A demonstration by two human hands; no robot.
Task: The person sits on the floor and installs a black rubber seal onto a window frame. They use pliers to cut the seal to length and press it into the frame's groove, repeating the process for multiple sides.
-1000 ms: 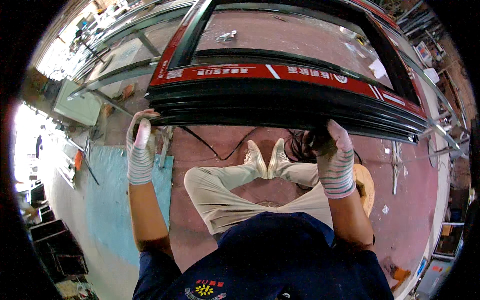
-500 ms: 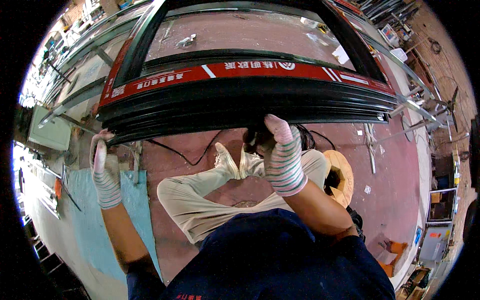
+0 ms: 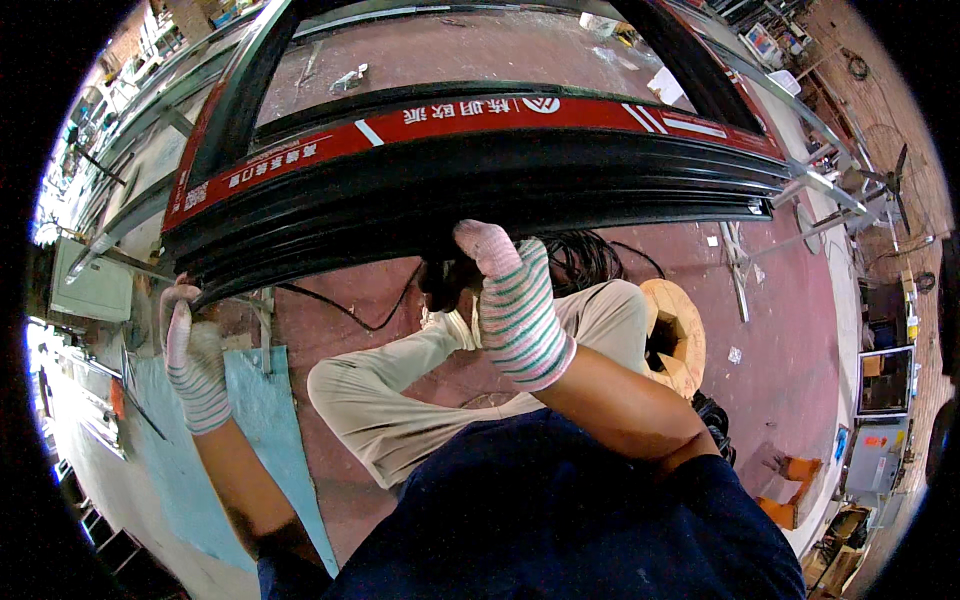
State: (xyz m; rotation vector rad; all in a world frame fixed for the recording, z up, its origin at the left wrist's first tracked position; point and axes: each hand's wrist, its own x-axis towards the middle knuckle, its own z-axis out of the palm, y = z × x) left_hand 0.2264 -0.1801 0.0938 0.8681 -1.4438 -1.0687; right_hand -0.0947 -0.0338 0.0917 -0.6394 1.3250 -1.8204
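Observation:
A black window or door frame [image 3: 480, 180] with a red printed protective film [image 3: 590, 116] lies across the view in front of me. My left hand [image 3: 195, 365], in a striped knit glove, is closed at the frame's near left corner, thumb and fingers pinched together there. In a matching glove, my right hand [image 3: 515, 310] grips the near edge left of its middle. Its thumb lies against the edge, and the other fingers curl underneath in dark shadow. Whether either hand also holds a thin strip, I cannot tell.
Metal stand bars [image 3: 825, 190] run beneath the frame on both sides. Coiled black cord or strip [image 3: 585, 255] lies by my right knee, with a cardboard-coloured ring spool [image 3: 683, 350] beside it. A blue-green mat [image 3: 180, 460] covers floor at left; an orange object [image 3: 795, 490] lies at right.
My right hand has slid left along the frame's near edge. The left hand stays at the corner, and the view has shifted slightly, moving the frame up and left in it.

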